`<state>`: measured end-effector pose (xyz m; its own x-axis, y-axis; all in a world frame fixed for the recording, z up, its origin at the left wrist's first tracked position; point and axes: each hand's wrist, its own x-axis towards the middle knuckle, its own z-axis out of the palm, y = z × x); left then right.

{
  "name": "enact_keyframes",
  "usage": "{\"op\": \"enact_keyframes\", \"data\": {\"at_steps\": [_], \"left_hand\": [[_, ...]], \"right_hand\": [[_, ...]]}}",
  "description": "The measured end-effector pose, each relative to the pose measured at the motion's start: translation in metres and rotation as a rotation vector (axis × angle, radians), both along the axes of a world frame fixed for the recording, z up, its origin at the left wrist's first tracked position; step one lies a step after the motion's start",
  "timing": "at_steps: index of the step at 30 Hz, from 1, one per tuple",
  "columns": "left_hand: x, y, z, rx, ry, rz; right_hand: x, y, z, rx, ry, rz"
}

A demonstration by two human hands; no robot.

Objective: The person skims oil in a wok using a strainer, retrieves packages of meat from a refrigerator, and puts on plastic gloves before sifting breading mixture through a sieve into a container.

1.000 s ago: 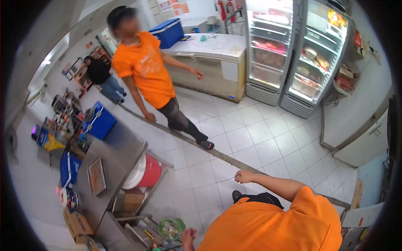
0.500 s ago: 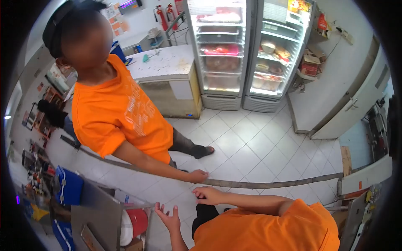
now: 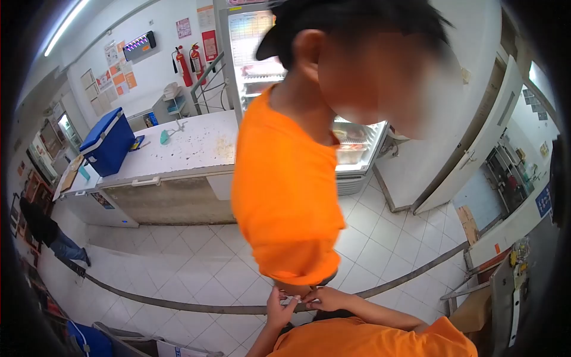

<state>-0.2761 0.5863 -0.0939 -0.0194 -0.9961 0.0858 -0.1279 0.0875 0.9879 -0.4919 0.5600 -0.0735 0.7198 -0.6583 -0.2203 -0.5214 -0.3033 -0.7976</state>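
Note:
My left hand and my right hand are close together in front of my body, at the bottom middle. Their fingers are curled in towards each other, right below the orange sleeve of a person standing in front of me. That person's forearm comes down between my hands, and the hand at its end is hidden. A small pale spot shows between my fingertips; I cannot make out what it is.
Behind the person stand a white chest freezer with a blue cool box on it, and a lit display fridge. A door stands at the right. Another person is far left.
The person in orange has stepped from the left to right before me, head turned right. My hands, apart before, have come together by that person's arm. The view has tilted up.

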Motion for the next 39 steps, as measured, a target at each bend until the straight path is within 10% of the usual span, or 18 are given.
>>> {"op": "enact_keyframes", "data": {"at_steps": [5,8,15,27,33,39], "left_hand": [[-0.044,-0.055,0.002,0.0,-0.153,-0.278],[-0.09,-0.1,0.014,-0.155,-0.296,-0.6],[-0.181,-0.188,0.044,-0.125,-0.271,-0.925],[-0.292,-0.379,0.026,0.06,-0.179,-0.783],[-0.353,-0.583,0.044,-0.065,-0.036,-0.384],[-0.406,-0.785,0.101,-0.296,-0.064,0.061]], "right_hand": [[-0.064,-0.018,-0.045,0.068,0.125,0.064],[-0.097,-0.029,-0.007,-0.47,0.176,-0.019],[-0.25,-0.007,-0.044,0.351,0.044,-0.29],[-0.315,0.003,-0.131,0.746,-0.33,-0.758],[-0.347,-0.092,-0.118,0.347,-0.373,-1.651],[-0.438,-0.152,-0.088,0.259,-0.148,-1.937]]}}
